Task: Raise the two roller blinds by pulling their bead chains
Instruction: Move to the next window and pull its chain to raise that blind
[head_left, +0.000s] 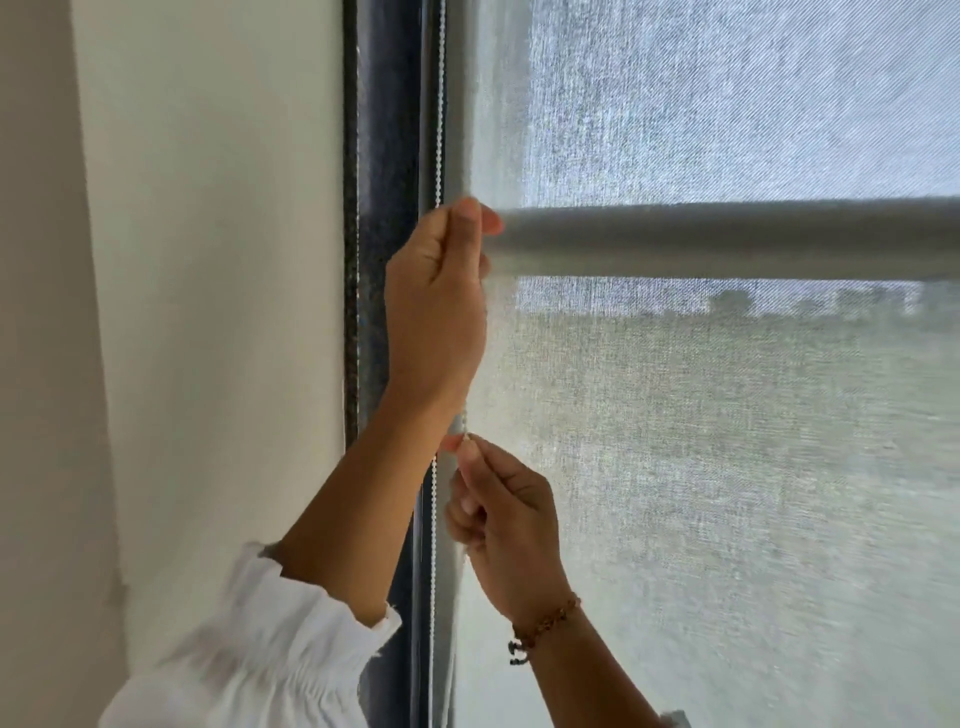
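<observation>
A sheer grey roller blind hangs over the window, letting daylight through. A white bead chain runs down along its left edge beside the dark window frame. My left hand is raised and pinches the chain at the height of a grey horizontal bar seen behind the fabric. Below it, my right hand, with a beaded bracelet on the wrist, pinches the chain between thumb and forefinger. A second strand of chain hangs straight down left of my right hand. Only one blind is in view.
A white wall borders the window on the left, close to my left forearm in its white gathered sleeve. Blurred scenery shows through the lower fabric.
</observation>
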